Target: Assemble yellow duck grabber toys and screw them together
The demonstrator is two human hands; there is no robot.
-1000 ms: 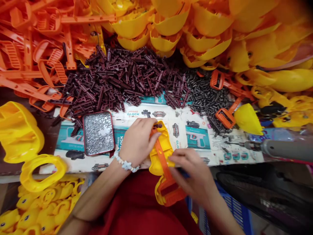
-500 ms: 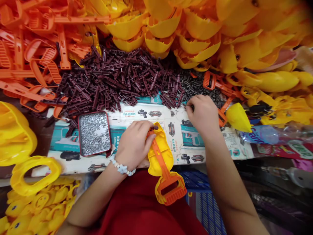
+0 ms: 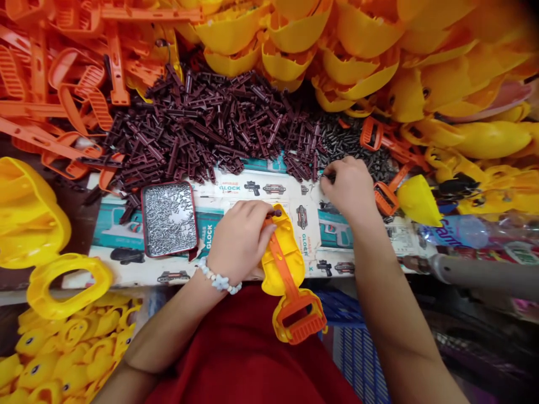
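Note:
My left hand point(image 3: 242, 238), with a beaded bracelet at the wrist, is closed around a yellow plastic toy shell half point(image 3: 290, 235). Inside the shell lies a long orange handle piece point(image 3: 281, 261), its slotted grip toward my body. A dark maroon part point(image 3: 277, 212) shows by my left fingertips at the shell's upper end. My right hand point(image 3: 349, 188) is at the near edge of a heap of small dark spring-like pieces point(image 3: 353, 143). Its fingers are curled together, and whatever they pinch is hidden.
Maroon plastic parts point(image 3: 219, 123) are heaped behind my hands. A red-rimmed tray of small screws point(image 3: 168, 221) stands left. Orange handles point(image 3: 37, 84) and yellow shells point(image 3: 236, 28) pile up behind. A grey electric screwdriver point(image 3: 475, 275) lies right, near a plastic bottle point(image 3: 467, 231).
The whole view has shifted slightly, with the bench things sitting further right. The grey screwdriver reaches further into view. Both hands keep nearly the same places, the left still holding the shell.

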